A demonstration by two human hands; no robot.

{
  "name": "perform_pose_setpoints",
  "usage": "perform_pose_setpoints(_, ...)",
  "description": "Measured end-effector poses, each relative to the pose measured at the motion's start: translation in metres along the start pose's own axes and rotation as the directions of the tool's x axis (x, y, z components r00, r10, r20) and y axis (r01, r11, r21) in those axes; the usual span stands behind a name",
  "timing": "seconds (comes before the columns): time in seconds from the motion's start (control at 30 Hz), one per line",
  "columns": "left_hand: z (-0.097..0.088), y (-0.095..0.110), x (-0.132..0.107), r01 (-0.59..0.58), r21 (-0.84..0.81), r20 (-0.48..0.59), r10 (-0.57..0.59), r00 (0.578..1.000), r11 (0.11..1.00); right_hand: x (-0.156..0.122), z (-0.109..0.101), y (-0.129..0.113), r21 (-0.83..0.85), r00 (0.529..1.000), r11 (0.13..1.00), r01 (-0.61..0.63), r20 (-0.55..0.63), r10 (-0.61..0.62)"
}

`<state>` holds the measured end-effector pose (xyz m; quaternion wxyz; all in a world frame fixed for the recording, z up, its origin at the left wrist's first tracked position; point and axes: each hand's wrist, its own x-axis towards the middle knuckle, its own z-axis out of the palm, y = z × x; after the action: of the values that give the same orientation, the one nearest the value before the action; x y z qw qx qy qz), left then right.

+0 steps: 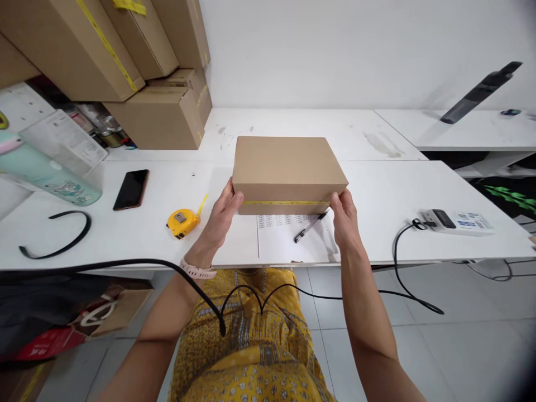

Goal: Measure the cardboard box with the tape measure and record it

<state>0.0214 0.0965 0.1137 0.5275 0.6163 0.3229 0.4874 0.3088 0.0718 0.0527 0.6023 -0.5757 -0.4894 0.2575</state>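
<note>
Cardboard box [288, 162] is between the hands, with the left hand [223, 215] clamped on its left end and the right hand [345, 216] on its right. Partly hidden by it, between the wrists, a printed sheet [276, 241] and a pen [310, 226] lie on the tabletop [377, 223]. Just left of the left hand is a tape measure [183, 222]; farther left, a phone [131, 190]. Well right of the right hand lies a white power strip [464, 221]. Beyond the left hand, cartons [161, 120] stand stacked.
</note>
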Motion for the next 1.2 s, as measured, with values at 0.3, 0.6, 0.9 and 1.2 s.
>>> perform_pose_setpoints(0.3, -0.034, -0.024, -0.042, 0.003, 0.421, -0.498, 0.228, 0.837, 0.907, -0.025, -0.031, 0.012, -0.617, 0.998, 0.785, 0.06, 0.011, -0.068)
perform_pose_setpoints(0.6, -0.119, -0.03, -0.087, 0.18, 0.873, -0.356, 0.34, 0.871, 0.453, -0.04, -0.034, 0.027, -0.784, 0.807, 0.199, 0.587, 0.548, -0.22)
perform_pose_setpoints(0.9, -0.151, -0.057, -0.074, 0.242, 0.902, -0.262, 0.008, 0.965, 0.359, -0.017, -0.033, 0.013, -0.635, 0.615, -0.059, 0.77, 0.764, -0.198)
perform_pose_setpoints(1.2, -0.111, -0.052, -0.072, 0.36, 0.773, -0.41, -0.021, 0.912, 0.522, -0.056, -0.045, -0.002, -0.78, 0.789, 0.363, 0.51, 0.257, -0.558)
